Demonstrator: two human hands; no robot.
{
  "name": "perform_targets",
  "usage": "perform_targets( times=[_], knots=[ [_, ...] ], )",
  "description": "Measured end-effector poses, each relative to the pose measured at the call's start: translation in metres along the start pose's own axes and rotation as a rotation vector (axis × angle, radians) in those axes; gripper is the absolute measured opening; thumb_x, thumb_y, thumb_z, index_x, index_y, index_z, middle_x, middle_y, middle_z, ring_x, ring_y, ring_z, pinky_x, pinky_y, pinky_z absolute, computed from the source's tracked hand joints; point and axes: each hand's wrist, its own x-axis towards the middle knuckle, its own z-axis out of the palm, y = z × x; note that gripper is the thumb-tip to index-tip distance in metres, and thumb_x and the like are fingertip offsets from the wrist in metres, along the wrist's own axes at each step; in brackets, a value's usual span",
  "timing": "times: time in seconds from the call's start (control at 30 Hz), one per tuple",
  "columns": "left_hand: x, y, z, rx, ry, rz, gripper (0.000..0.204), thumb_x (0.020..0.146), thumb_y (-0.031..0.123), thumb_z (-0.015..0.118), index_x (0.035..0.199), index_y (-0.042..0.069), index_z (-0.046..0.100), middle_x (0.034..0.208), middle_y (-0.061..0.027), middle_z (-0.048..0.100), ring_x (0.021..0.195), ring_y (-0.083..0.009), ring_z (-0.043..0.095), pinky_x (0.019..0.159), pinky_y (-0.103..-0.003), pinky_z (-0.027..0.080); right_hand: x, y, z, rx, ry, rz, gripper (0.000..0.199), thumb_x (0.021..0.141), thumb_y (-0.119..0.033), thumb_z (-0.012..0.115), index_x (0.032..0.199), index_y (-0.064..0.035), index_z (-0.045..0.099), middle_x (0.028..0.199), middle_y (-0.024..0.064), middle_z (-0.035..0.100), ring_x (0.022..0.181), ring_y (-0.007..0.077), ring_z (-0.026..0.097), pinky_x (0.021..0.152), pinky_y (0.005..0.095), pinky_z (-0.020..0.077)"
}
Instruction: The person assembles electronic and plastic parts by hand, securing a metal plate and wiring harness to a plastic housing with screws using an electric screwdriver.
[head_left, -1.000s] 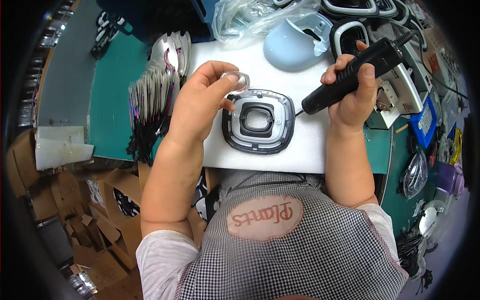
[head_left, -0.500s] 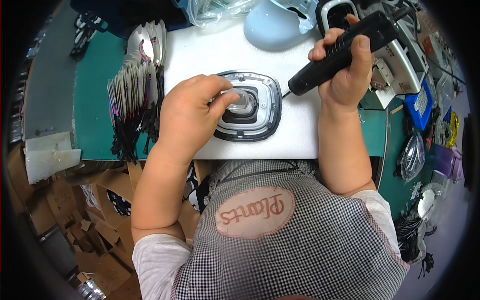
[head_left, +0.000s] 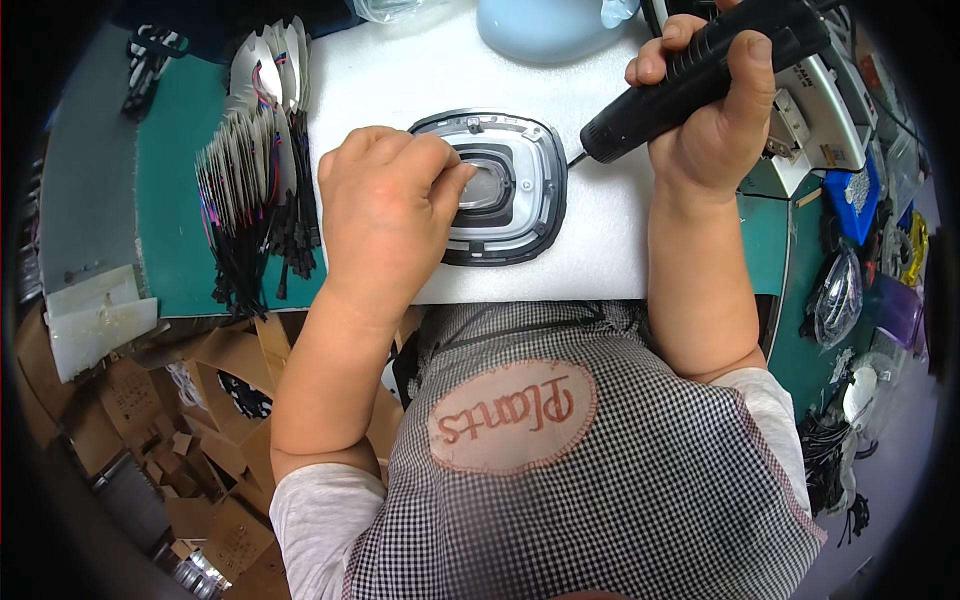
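Note:
A rounded-square black and silver frame [head_left: 540, 225] lies flat on the white foam sheet, with a dark raised ring round its middle. In that middle sits a clear oval plastic piece [head_left: 486, 188]. Thumb and forefinger of my left hand [head_left: 385, 205] are pinched at its left edge, and the hand covers the frame's left side. Held up on the right, a black electric screwdriver [head_left: 690, 85] is gripped in my right hand [head_left: 715, 130]. Its thin bit points down and left, just right of the frame and apart from it.
A bundle of flat grey pieces with dark wires [head_left: 245, 160] lies left on the green mat [head_left: 165, 200]. A pale blue plastic shell [head_left: 550, 25] stands behind the frame. At right are a white machine [head_left: 830, 110] and a blue tray [head_left: 855, 200]. Cardboard boxes [head_left: 130, 400] stand lower left.
The clear piece has gone from raised and tilted in my left fingers to lying lower in the frame's middle. My right hand has shifted slightly up and right with the screwdriver.

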Motion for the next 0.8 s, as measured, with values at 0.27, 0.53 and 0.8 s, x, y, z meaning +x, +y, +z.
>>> perform_targets(
  times=[0.27,0.53,0.8],
  knots=[
    [-0.001,0.001,0.009,0.046,0.04,0.051,0.018,0.071,0.018,0.08,0.074,0.012,0.064,0.073,-0.0005,0.062,0.087,-0.0255,0.062,0.076,-0.041,0.043,-0.002,-0.005,0.002,0.026,0.017,-0.007,0.058,0.096,-0.047,0.061,0.131,-0.0017,0.049,0.079,0.0091,0.061,0.056,0.0179,0.061,0.052,0.0288,0.0541],
    [-0.018,0.003,0.01,0.17,0.079,0.159,0.019,0.073,0.025,0.079,0.085,0.014,0.07,0.084,0.0029,0.062,0.092,-0.0211,0.06,0.079,-0.039,0.041,0.002,0.001,-0.001,0.068,0.011,-0.005,0.058,0.096,-0.047,0.061,0.13,-0.0018,0.049,0.079,0.0096,0.061,0.056,0.0179,0.062,0.052,0.0286,0.0551],
    [-0.037,0.01,-0.015,0.148,-0.197,0.202,0.05,0.077,0.03,0.08,0.124,0.017,0.068,0.13,-0.002,0.063,0.123,-0.0262,0.054,0.096,-0.038,0.04,-0.012,-0.011,0.012,-1.272,0.148,-0.211,0.059,0.097,-0.047,0.059,0.131,-0.0012,0.048,0.079,0.0098,0.061,0.056,0.0177,0.063,0.052,0.0284,0.0555]
  ],
)
